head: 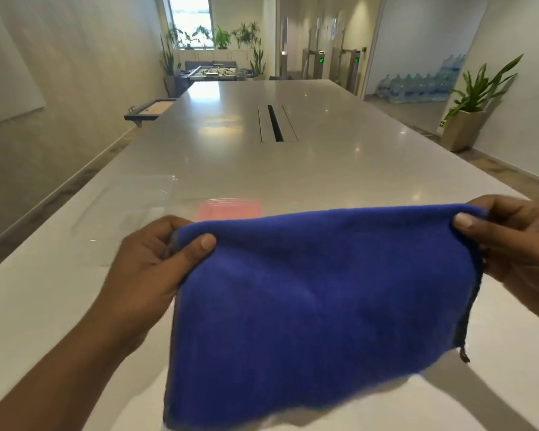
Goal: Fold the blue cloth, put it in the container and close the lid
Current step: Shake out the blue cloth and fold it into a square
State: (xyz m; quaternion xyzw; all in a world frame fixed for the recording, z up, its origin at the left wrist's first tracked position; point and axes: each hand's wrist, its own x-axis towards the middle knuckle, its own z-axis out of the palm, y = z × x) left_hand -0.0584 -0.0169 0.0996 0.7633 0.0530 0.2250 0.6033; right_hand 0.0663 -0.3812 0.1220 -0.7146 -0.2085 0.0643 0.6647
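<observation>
The blue cloth (318,303) hangs doubled over in the air above the near end of the table, its folded edge on top. My left hand (150,262) pinches its upper left corner and my right hand (517,244) pinches its upper right corner. Beyond the cloth a pink lid (227,208) lies flat on the table, partly hidden by the cloth's top edge. To the left of the lid a clear plastic container (128,213) rests on the table, blurred and hard to make out.
The long pale table (293,163) runs away from me, with a cable slot (276,122) down its middle. A small tray (151,109) juts from its left edge. A potted plant (470,104) stands at the right.
</observation>
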